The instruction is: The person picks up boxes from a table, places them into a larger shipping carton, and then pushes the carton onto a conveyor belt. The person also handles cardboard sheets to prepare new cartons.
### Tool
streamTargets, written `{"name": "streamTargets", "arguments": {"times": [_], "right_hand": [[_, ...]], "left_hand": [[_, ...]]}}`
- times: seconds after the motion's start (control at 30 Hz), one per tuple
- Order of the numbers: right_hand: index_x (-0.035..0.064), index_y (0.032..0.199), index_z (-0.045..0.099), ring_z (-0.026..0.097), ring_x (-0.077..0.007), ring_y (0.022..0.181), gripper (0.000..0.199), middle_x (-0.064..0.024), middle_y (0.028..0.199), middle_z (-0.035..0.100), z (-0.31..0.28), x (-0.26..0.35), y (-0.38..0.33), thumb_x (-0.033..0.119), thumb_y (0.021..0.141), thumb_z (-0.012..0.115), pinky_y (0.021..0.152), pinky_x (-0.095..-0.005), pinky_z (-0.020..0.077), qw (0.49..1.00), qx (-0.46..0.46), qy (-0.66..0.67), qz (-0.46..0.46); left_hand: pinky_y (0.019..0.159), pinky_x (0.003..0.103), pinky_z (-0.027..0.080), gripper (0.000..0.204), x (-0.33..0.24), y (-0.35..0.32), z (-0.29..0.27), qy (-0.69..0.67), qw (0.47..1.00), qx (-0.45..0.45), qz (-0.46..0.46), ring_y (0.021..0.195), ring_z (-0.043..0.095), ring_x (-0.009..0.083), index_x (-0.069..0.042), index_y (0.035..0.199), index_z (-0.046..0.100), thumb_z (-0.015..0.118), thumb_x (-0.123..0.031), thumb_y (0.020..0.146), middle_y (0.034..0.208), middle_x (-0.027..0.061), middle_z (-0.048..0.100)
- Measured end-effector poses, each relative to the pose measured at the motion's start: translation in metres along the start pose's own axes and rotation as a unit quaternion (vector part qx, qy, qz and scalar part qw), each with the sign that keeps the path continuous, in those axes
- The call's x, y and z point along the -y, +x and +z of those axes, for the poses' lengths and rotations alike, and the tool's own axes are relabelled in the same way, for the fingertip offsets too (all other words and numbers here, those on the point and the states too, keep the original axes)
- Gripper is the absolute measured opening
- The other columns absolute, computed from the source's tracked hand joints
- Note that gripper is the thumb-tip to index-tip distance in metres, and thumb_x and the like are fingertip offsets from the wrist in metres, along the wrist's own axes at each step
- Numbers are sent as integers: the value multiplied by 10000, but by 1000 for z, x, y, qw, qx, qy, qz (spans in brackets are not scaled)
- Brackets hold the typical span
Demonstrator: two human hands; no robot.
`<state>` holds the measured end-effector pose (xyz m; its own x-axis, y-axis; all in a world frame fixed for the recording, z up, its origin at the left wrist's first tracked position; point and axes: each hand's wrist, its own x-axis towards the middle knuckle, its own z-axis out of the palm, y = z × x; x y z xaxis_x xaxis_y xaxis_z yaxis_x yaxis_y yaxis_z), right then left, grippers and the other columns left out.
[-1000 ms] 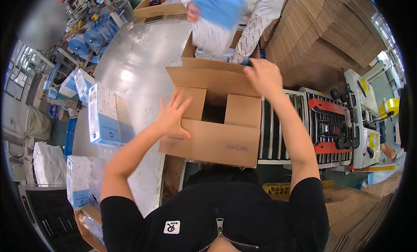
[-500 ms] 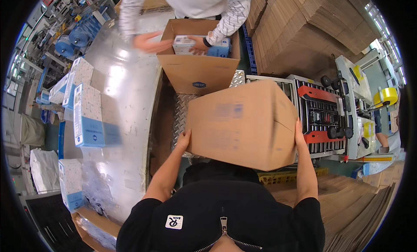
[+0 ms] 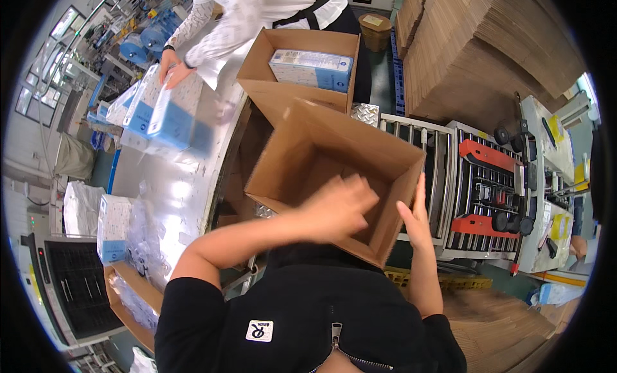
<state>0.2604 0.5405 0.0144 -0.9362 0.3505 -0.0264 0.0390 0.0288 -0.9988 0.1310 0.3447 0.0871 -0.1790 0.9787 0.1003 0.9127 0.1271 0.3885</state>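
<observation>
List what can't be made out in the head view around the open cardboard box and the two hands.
- Left hand, head view: motion-blurred over the open brown cardboard box; finger contact unreadable.
- Box floor: partly hidden by that hand and the near wall.
- Right hand: flat against the box's outer wall, fingertips hard to tell.
- White-and-blue package under a co-worker's hand: blurred.
- Stack of flat cardboard sheets: cut by the fisheye rim.

Blue-white packs [image 3: 164,113] crowd the steel table (one [image 3: 312,68] sits boxed).

Head-worn fisheye, steeply downward, close
</observation>
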Motion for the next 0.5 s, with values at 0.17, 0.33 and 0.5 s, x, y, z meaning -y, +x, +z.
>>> {"name": "streamTargets", "arguments": {"times": [0.17,0.33,0.5], "right_hand": [[97,1458,-43,465,-305,1211,828,-219,1337,436,-39,-26,21,-31,791,431,969,-330,383,988,-34,-147,18],[-20,1264,444,502,-265,1169,479,-171,1189,565,-44,-66,39,55,791,453,976,-337,374,971,13,-229,67],[-30,1136,509,598,-219,944,349,-116,1041,617,-9,-48,54,-18,790,468,840,-324,461,970,-42,-99,220]], "left_hand": [[1123,452,84,960,190,-116,24,311,889,183,-282,1398,119,300,73,1389,239,457,-652,798,1481,218,183],[825,422,475,422,189,-141,172,-225,826,165,-490,971,602,377,85,932,643,600,-235,662,977,309,611],[748,444,496,400,209,-155,104,-173,899,57,-399,803,631,375,48,774,660,612,-348,756,783,260,627]]}}
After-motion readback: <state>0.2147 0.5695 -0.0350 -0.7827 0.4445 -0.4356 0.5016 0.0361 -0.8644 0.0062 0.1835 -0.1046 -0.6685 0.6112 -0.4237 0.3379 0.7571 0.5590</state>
